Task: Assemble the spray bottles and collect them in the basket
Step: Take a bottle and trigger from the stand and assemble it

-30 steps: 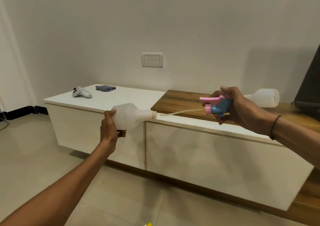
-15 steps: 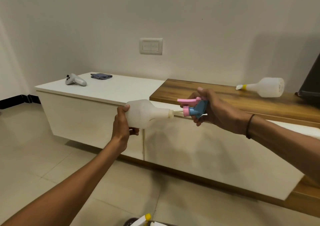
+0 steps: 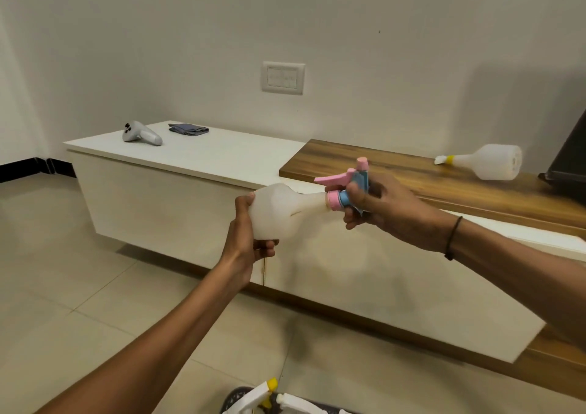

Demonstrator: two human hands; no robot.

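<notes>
My left hand (image 3: pixel 250 242) grips the round body of a white plastic bottle (image 3: pixel 279 212) held sideways in front of the cabinet. A pink and blue trigger spray head (image 3: pixel 347 188) sits against the bottle's neck, and my right hand (image 3: pixel 380 210) is closed around it. The dip tube is hidden inside the bottle. Another white bottle (image 3: pixel 485 162) with a yellow collar lies on its side on the wooden shelf at the right. At the bottom edge a dark basket (image 3: pixel 233 399) holds white spray bottles (image 3: pixel 253 397) with yellow parts.
A long white cabinet (image 3: pixel 190 160) with a wooden top section (image 3: pixel 396 169) runs along the wall. On it lie a grey controller (image 3: pixel 139 133) and a folded dark cloth (image 3: pixel 188 128). A dark screen (image 3: pixel 570 156) stands at the far right. Tiled floor lies below.
My right hand has pushed the spray head and its tube into the bottle until the head met the neck. The basket has come into view at the bottom.
</notes>
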